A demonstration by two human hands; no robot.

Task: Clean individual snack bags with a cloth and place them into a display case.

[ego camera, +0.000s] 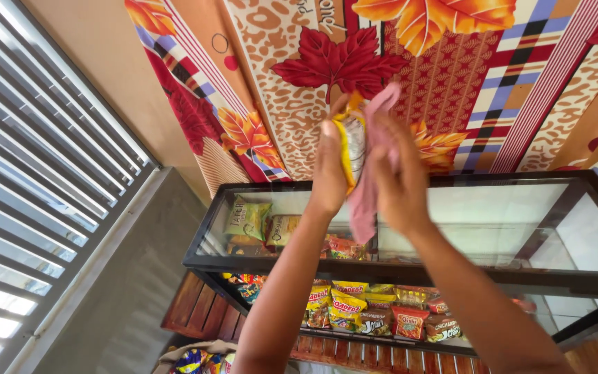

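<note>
Head view: left hand (328, 166) pinches small yellow-edged silvery foil snack packet (351, 142), raised above black-framed glass display case (410, 273). Right hand (399, 176) presses soft pink cloth (367, 194) against it. Judged light, crinkly, slippery; grip by sealed edges.

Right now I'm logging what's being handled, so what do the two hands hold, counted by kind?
Yellow-edged snack packet, pinched by the left hand: 1
Pink cloth, pressed to the packet by the right hand: 1
Total: 2
The glass display case below holds more packets, too overlapped to count.
</note>
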